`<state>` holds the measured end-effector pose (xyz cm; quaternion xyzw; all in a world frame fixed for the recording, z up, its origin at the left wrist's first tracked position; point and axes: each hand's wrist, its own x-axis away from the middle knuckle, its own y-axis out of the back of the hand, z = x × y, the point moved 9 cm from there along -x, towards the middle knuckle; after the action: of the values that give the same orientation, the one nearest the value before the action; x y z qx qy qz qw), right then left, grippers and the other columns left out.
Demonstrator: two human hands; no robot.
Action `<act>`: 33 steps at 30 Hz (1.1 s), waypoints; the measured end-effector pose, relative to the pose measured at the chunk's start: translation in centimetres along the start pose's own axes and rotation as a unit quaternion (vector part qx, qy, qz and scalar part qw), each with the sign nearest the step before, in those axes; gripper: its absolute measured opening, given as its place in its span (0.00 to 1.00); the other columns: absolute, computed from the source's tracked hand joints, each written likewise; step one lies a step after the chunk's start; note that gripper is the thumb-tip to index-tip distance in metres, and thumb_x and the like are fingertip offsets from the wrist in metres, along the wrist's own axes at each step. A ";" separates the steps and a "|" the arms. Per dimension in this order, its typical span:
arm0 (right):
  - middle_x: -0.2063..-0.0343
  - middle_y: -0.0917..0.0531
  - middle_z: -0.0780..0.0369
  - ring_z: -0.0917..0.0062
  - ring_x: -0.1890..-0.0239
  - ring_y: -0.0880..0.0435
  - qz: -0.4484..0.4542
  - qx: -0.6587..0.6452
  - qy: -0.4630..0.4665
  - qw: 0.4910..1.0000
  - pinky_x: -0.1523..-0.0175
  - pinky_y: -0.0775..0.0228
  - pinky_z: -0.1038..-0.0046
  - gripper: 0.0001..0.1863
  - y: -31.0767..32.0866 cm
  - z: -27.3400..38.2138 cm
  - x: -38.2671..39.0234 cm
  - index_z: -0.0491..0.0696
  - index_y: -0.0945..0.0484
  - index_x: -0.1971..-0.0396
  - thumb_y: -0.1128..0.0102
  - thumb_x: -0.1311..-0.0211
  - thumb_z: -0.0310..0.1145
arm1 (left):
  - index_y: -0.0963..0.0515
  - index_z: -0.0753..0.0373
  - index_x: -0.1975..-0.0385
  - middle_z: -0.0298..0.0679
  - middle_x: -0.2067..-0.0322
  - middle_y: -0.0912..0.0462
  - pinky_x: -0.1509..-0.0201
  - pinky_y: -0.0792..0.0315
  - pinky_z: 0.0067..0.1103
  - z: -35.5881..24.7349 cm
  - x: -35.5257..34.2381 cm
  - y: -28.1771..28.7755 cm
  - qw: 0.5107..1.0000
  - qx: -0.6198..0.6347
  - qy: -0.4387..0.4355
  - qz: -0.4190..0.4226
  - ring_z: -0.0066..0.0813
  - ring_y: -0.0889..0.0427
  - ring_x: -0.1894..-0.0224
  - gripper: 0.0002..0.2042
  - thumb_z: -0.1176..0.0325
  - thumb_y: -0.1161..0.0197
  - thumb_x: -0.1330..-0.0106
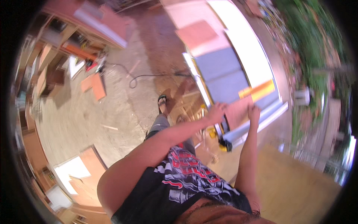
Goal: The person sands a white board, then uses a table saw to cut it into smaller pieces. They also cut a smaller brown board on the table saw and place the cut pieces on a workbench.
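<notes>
A small reddish-brown board [237,114] lies at the near end of a long work table [223,74] covered with grey-blue and white panels. My left hand [216,111] grips the board's left edge. My right hand [254,111] holds its right upper corner. An orange and yellow strip [259,90] lies just beyond the board on the grey panel. The picture is tilted and blurred, so the fingers are not sharp.
A yellow and black tool [224,145] sits under the table's near end. My sandalled foot [162,100] stands on the concrete floor beside a black cable [149,76]. Loose wooden boards [95,86] and open cabinets [56,44] are at the left. Greenery is at the right.
</notes>
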<state>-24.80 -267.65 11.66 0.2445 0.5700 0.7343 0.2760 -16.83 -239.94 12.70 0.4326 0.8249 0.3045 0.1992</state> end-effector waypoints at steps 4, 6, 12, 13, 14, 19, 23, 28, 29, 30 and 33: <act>0.62 0.16 0.44 0.46 0.54 0.20 -0.045 0.034 0.116 0.992 0.43 0.33 0.48 0.32 -1.2 2.8 3.3 0.36 0.18 0.64 0.45 0.30 0.58 | 0.27 0.68 0.44 0.52 0.43 0.28 0.36 0.30 0.42 0.7 4.0 1.7 0.998 -0.026 0.030 -0.056 0.55 0.30 0.40 0.30 0.64 0.26 0.48; 0.67 0.16 0.45 0.45 0.59 0.19 -0.033 0.053 0.141 0.988 0.47 0.32 0.47 0.33 -1.3 5.4 5.1 0.36 0.17 0.67 0.42 0.32 0.59 | 0.27 0.68 0.44 0.53 0.45 0.26 0.40 0.27 0.44 3.3 6.3 0.9 0.989 0.068 0.111 -0.075 0.56 0.28 0.40 0.28 0.64 0.30 0.44; 0.72 0.16 0.45 0.53 0.67 0.16 -0.072 -0.008 0.178 0.981 0.62 0.25 0.54 0.31 -0.7 14.4 11.6 0.35 0.19 0.69 0.28 0.42 0.56 | 0.32 0.64 0.36 0.54 0.45 0.22 0.44 0.23 0.41 9.0 13.1 1.5 0.931 0.352 0.095 0.029 0.49 0.15 0.51 0.33 0.63 0.31 0.42; 0.73 0.16 0.46 0.54 0.68 0.16 -0.062 -0.018 0.170 0.983 0.62 0.25 0.56 0.31 -0.7 15.8 12.3 0.36 0.18 0.69 0.28 0.42 0.56 | 0.33 0.63 0.35 0.51 0.44 0.22 0.43 0.23 0.39 8.6 14.7 3.4 0.914 0.390 0.077 0.077 0.46 0.16 0.49 0.34 0.63 0.30 0.43; 0.73 0.16 0.46 0.56 0.68 0.16 -0.046 -0.035 0.171 0.984 0.62 0.25 0.57 0.30 -1.2 19.1 12.8 0.37 0.18 0.70 0.28 0.42 0.56 | 0.33 0.63 0.34 0.49 0.42 0.22 0.41 0.24 0.38 9.0 17.2 6.0 0.897 0.421 0.066 0.116 0.44 0.17 0.46 0.35 0.62 0.30 0.43; 0.70 0.15 0.48 0.56 0.65 0.17 0.136 -0.145 0.236 0.951 0.56 0.26 0.58 0.26 -5.3 41.8 19.4 0.37 0.17 0.67 0.28 0.41 0.51 | 0.39 0.63 0.28 0.41 0.37 0.26 0.35 0.30 0.32 14.5 30.3 21.6 0.900 0.436 -0.001 -0.009 0.30 0.29 0.36 0.41 0.62 0.30 0.43; 0.67 0.13 0.52 0.61 0.64 0.15 0.147 -0.161 0.444 0.869 0.54 0.24 0.63 0.23 -11.6 59.2 25.5 0.39 0.15 0.63 0.30 0.38 0.49 | 0.53 0.61 0.21 0.46 0.30 0.32 0.33 0.29 0.34 21.7 43.7 28.5 0.828 0.518 0.168 -0.137 0.37 0.32 0.30 0.45 0.54 0.36 0.34; 0.56 0.16 0.56 0.67 0.53 0.17 0.257 -0.252 0.436 0.825 0.50 0.24 0.66 0.26 -15.0 79.3 36.9 0.41 0.19 0.49 0.32 0.35 0.48 | 0.59 0.57 0.20 0.44 0.34 0.29 0.43 0.22 0.34 22.1 64.3 39.6 0.746 0.499 0.320 -0.303 0.37 0.26 0.39 0.43 0.56 0.40 0.28; 0.53 0.17 0.57 0.67 0.51 0.18 0.244 -0.235 0.443 0.830 0.50 0.23 0.66 0.26 -15.3 82.6 38.6 0.42 0.20 0.46 0.32 0.34 0.47 | 0.60 0.56 0.20 0.42 0.36 0.28 0.48 0.20 0.33 23.3 67.4 40.3 0.719 0.505 0.317 -0.357 0.33 0.22 0.45 0.43 0.59 0.40 0.28; 0.51 0.18 0.57 0.67 0.50 0.19 0.301 -0.239 0.409 0.828 0.50 0.23 0.66 0.27 -16.6 85.3 40.7 0.43 0.22 0.44 0.33 0.33 0.48 | 0.62 0.55 0.20 0.40 0.37 0.26 0.52 0.18 0.31 24.3 70.2 41.1 0.688 0.511 0.312 -0.411 0.30 0.19 0.51 0.43 0.61 0.41 0.27; 0.44 0.23 0.57 0.66 0.47 0.21 0.500 -0.229 0.276 0.788 0.51 0.23 0.64 0.28 -20.9 91.7 49.3 0.46 0.28 0.39 0.36 0.30 0.47 | 0.60 0.55 0.20 0.42 0.38 0.26 0.50 0.18 0.34 26.7 78.4 42.9 0.560 0.523 0.287 -0.574 0.32 0.17 0.51 0.39 0.66 0.45 0.25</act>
<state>3.73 -165.36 14.66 0.2117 0.2346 0.9149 -0.2512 -18.44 -146.80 16.89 -0.2146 0.9272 -0.2512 -0.1764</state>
